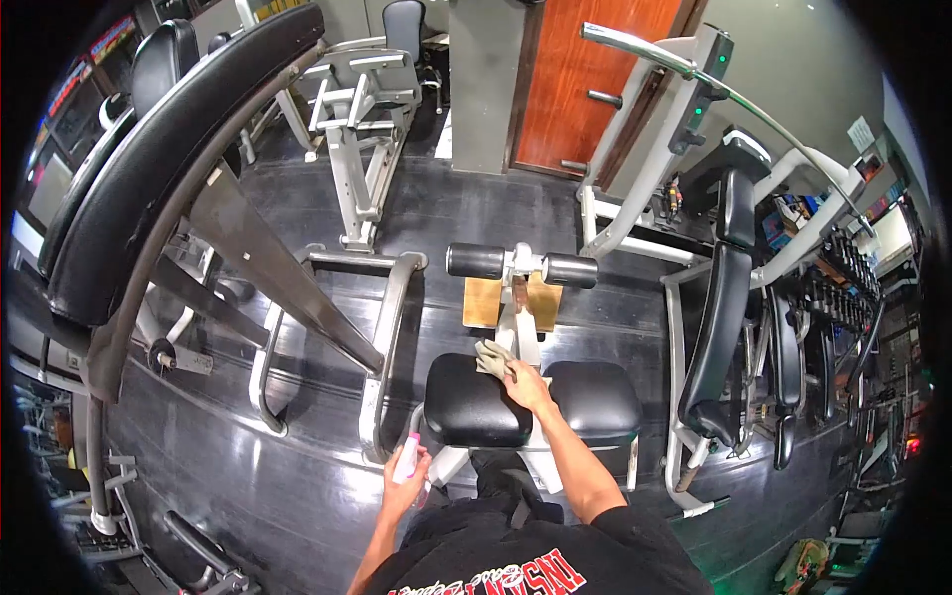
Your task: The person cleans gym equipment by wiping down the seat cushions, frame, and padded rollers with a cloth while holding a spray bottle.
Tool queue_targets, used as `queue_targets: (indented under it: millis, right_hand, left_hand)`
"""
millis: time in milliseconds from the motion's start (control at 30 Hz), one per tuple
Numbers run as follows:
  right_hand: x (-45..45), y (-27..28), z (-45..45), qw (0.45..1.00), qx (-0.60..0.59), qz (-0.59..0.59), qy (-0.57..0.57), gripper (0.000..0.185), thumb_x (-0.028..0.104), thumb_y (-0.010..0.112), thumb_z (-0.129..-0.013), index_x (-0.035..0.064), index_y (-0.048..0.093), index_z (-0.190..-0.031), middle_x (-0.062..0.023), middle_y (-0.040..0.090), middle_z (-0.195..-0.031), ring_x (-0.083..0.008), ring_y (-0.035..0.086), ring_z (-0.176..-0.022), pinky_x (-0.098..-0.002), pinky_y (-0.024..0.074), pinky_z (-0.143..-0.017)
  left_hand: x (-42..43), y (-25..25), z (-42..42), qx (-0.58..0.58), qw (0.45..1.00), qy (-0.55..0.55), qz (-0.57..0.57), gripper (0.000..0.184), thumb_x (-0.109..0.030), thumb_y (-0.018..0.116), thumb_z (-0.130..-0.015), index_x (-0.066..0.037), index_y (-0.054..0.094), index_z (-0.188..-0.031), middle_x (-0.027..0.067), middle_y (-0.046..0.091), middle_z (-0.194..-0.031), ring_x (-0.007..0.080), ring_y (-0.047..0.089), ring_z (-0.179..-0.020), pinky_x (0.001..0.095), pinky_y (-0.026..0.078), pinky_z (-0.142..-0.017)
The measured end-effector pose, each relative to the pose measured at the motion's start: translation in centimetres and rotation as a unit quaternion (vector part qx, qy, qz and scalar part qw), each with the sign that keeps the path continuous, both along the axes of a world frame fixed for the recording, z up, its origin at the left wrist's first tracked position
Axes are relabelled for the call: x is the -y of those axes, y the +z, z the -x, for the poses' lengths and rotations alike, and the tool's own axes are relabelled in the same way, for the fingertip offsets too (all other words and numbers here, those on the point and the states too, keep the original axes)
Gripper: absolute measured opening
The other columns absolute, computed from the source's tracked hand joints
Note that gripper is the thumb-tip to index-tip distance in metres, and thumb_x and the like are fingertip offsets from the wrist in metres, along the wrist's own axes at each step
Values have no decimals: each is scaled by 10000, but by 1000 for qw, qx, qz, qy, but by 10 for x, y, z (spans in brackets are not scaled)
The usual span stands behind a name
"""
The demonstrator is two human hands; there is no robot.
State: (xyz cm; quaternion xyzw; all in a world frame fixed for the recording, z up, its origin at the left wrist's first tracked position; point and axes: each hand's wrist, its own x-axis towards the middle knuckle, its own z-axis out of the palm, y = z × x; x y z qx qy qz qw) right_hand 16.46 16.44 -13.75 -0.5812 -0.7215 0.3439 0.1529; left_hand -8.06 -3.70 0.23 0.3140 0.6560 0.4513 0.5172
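A crumpled, dull beige cloth [492,358] is held at the far edge of the left black pad [474,409], near its right corner, clamped in the fingers of the right hand [527,386]. A pale, pink-topped bottle [407,458] is clasped by the fingers of the left hand [401,484], off the pad's near left corner.

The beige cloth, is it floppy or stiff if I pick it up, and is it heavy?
The beige cloth is probably floppy, since it bunches into folds at the right hand. It's likely light, being much smaller than the black pad. Its crumpled shape suggests it wouldn't roll.
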Motion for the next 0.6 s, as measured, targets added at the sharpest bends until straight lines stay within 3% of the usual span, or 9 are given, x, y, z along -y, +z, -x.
queue_targets:
  millis: [133, 200, 233, 400, 467, 600]
  right_hand:
    - [-8, 39, 9, 997, 29, 69, -22, 519, 232, 604, -812, 44, 442, -1267, -228, 555, -1165, -375, 520, -1109, -423, 406, -966]
    - [-7, 32, 14, 998, 67, -12, -2, 607, 258, 607, -816, 80, 366, -1344, -227, 543, -1180, -391, 507, -1130, -440, 393, -992]
    - [-7, 10, 14, 992, 99, -77, 32, 600, 241, 595, -825, 64, 374, -1354, -245, 495, -1265, -404, 466, -1189, -429, 369, -1025]
    - [-29, -22, 24, 998, 57, 32, 19, 467, 156, 564, -816, 39, 505, -1264, -236, 481, -1301, -399, 454, -1212, -425, 373, -1027]
    - [-37, -14, 54, 989, 93, 54, 104, 442, 140, 546, -794, 6, 520, -1214, -219, 495, -1295, -383, 460, -1211, -433, 393, -1007]
    - [-22, -33, 138, 982, 66, -49, 171, 370, 157, 524, -793, 97, 583, -1153, -170, 508, -1302, -317, 483, -1206, -420, 407, -995]
  left_hand:
    - [-8, -3, -16, 13, 1000, 24, 6, 161, -102, 653, -863, -36, 596, -998, -1, 589, -755, 59, 547, -612, 220, 453, -543]
    - [-11, -4, -20, 7, 1000, 27, 6, 157, -104, 654, -863, -36, 597, -992, 3, 591, -757, 60, 549, -613, 221, 454, -541]
    - [-13, 0, -23, 4, 999, 31, 10, 157, -104, 654, -863, -36, 597, -992, 3, 591, -757, 60, 549, -613, 221, 454, -541]
    - [-8, -7, -30, 2, 998, 64, 30, 142, -102, 650, -864, -34, 598, -978, -1, 583, -723, 60, 546, -596, 222, 452, -542]
    - [-4, -9, -33, -6, 997, 65, 38, 139, -103, 651, -863, -34, 601, -973, -4, 580, -711, 59, 545, -591, 221, 450, -540]
    - [-6, -2, -33, -10, 999, 39, 31, 131, -101, 655, -859, -36, 610, -963, -9, 575, -690, 54, 542, -588, 220, 445, -538]
